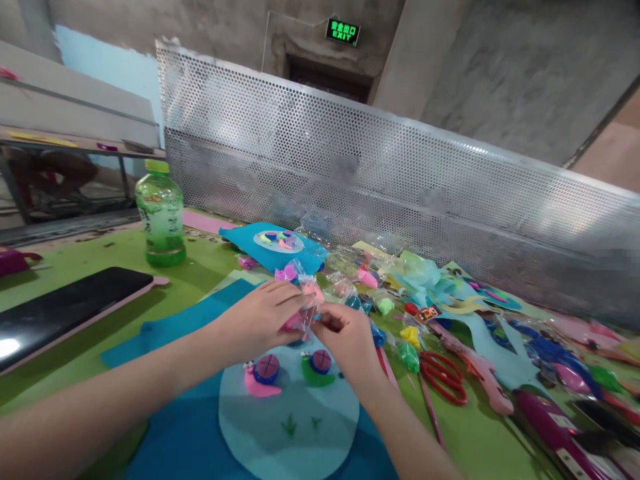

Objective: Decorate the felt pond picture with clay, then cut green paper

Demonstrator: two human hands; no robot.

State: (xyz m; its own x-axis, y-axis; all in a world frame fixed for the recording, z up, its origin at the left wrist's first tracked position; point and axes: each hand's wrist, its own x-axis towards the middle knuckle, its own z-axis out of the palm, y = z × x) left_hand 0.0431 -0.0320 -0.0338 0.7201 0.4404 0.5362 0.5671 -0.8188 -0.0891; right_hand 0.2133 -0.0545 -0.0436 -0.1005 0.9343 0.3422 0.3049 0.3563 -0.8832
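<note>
My left hand (260,319) and my right hand (345,340) meet above a light blue felt disc (290,427) and pinch a small clear plastic packet (307,300) with pink bits inside. Both hands have their fingers closed on the packet. On the disc sit two small felt snails, a pink one (263,377) and a green one (317,369), each with a round blue-and-pink shell. Two tiny green grass shapes (300,423) lie lower on the disc. The disc rests on a darker blue felt sheet (175,433).
A green drink bottle (161,217) stands at the back left, and a black phone in a pink case (60,310) lies at the left. Red scissors (443,377), felt pieces and several small packets crowd the right. A perforated metal screen (400,180) closes the table's far side.
</note>
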